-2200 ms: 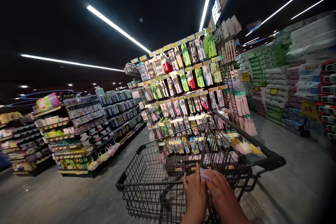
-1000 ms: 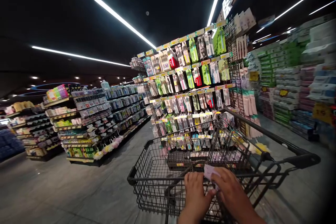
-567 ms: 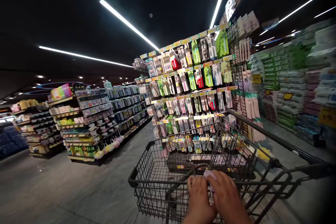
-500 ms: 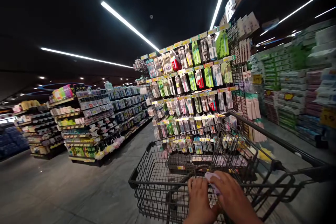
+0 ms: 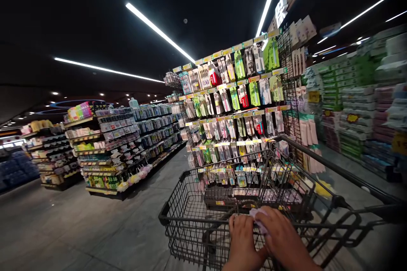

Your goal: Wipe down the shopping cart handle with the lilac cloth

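A black wire shopping cart (image 5: 187,224) stands in front of me, its side rim running across the lower middle. My left hand (image 5: 242,239) has its fingers curled over that near rim. Just right of it, touching it, my right hand (image 5: 281,230) is closed around a crumpled pale purple cloth (image 5: 259,219) at the same rim. Part of the cloth shows between the two hands. The wire basket holds nothing that I can make out. The cart's handle (image 5: 359,184) extends to the right.
Beyond the cart stands a rack of packaged toothbrushes (image 5: 238,97) with a low bin at its foot. Shelving units (image 5: 101,148) fill the left side. Stacked packages (image 5: 340,123) line the right. Grey floor (image 5: 127,224) shows at lower left.
The view has shifted slightly, so the rack and shelves appear a little further right. Both hands keep their hold on the rim and cloth.
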Demonstrator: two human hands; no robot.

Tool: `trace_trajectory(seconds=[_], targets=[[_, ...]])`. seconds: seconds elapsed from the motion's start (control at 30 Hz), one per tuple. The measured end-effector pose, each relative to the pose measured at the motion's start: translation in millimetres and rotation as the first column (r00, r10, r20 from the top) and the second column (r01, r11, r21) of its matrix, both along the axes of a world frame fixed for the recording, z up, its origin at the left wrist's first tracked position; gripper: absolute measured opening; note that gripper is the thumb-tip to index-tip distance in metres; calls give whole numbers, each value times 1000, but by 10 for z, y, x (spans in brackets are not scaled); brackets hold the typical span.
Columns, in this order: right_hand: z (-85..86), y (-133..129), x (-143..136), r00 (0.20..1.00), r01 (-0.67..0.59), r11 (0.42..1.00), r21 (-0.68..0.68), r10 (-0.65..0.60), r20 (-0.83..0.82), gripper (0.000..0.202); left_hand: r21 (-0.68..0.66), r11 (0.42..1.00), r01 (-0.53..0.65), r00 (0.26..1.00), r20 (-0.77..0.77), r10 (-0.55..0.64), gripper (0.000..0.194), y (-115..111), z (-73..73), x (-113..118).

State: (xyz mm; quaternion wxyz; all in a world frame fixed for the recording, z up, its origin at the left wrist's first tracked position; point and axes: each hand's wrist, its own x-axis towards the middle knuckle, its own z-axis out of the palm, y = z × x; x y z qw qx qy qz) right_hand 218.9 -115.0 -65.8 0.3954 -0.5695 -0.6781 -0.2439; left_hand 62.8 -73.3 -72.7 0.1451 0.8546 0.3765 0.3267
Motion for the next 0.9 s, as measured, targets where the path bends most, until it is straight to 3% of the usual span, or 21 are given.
trace_trajectory(seconds=[0.1, 0.2, 0.33, 0.47, 0.6, 0.73, 0.83, 0.9], targets=[[2, -68, 428, 999, 23, 995, -97, -20, 29, 49, -19, 1000, 0, 1000, -27, -1, 72, 48, -48, -43], [-3, -171, 688, 991, 135, 986, -98, -134, 18, 43, -35, 999, -29, 998, -61, 27, 72, 11, 6, -22], [-56, -172, 360, 965, 261, 965, 9, -261, -20, 41, -49, 997, -63, 993, -106, 57, 64, -89, 134, 54], [-98, -64, 15, 992, 102, 994, 33, -104, 67, 53, -10, 999, -36, 997, -69, 35, 55, -90, 140, 38], [-119, -116, 445, 991, 62, 997, -38, -57, 122, 57, -48, 999, -9, 996, -84, 5, 66, -30, 74, -47], [-148, -247, 889, 980, 176, 984, -16, -173, 102, 50, -66, 997, -47, 994, -103, 40, 67, -42, 69, -43], [-173, -243, 672, 962, 266, 964, 22, -267, 51, 45, -64, 997, -48, 996, -83, 42, 65, -79, 110, -6], [-185, -191, 390, 967, 249, 967, 48, -251, 51, 48, -62, 997, -35, 998, -58, 31, 66, -92, 132, -1]])
